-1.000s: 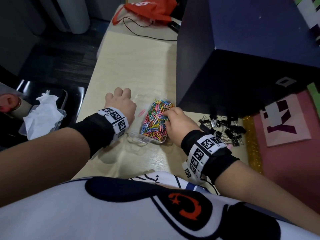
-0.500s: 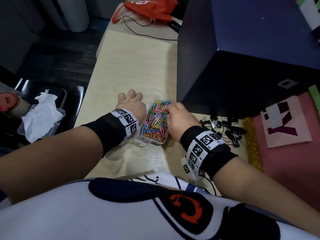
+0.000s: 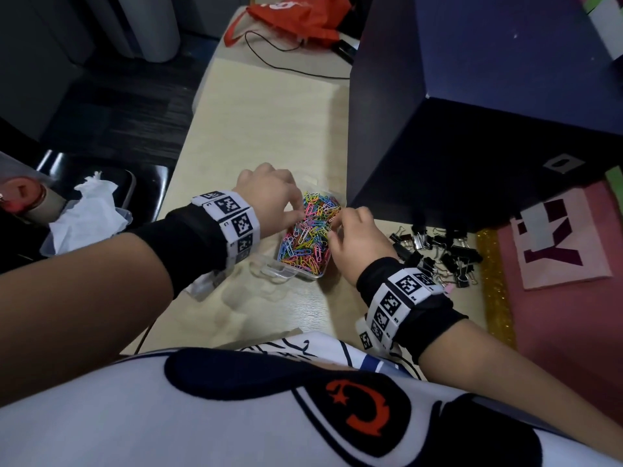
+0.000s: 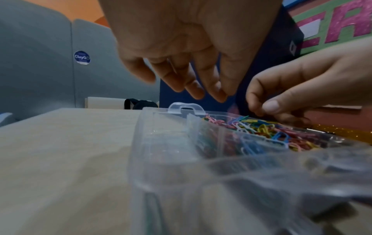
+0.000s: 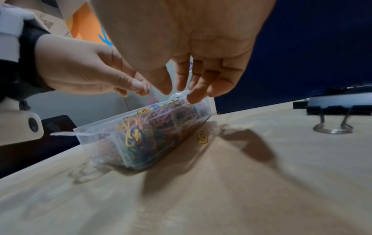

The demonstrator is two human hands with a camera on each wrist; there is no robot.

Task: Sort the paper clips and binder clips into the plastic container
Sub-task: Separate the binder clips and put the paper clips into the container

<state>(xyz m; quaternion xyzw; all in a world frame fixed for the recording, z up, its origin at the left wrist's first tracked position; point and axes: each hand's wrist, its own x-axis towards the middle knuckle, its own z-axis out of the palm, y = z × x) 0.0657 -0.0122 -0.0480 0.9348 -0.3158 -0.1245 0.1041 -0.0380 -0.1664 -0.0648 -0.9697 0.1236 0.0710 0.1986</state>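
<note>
A clear plastic container (image 3: 305, 274) lies on the pale table, its right compartment heaped with coloured paper clips (image 3: 312, 230). My left hand (image 3: 290, 210) hovers over the pile, fingers loosely hanging (image 4: 201, 93) and holding nothing I can see. My right hand (image 3: 337, 221) is at the pile's right edge, fingertips (image 5: 194, 97) just above the container's far end. In the left wrist view the clips (image 4: 261, 132) fill the far compartment and the near one looks bare. One yellow paper clip (image 5: 202, 137) lies loose on the table beside the container. Black binder clips (image 3: 438, 254) sit piled to the right.
A large dark blue box (image 3: 472, 112) stands right behind the container and binder clips. A pink mat (image 3: 566, 247) with a gold glitter strip lies at the right. Off the table's left edge stands a tub with white tissue (image 3: 87, 214). A red bag and cable (image 3: 293, 18) lie far back.
My left hand has moved right, from the table left of the container to over the paper clip pile. My right hand has stayed at the pile's right edge.
</note>
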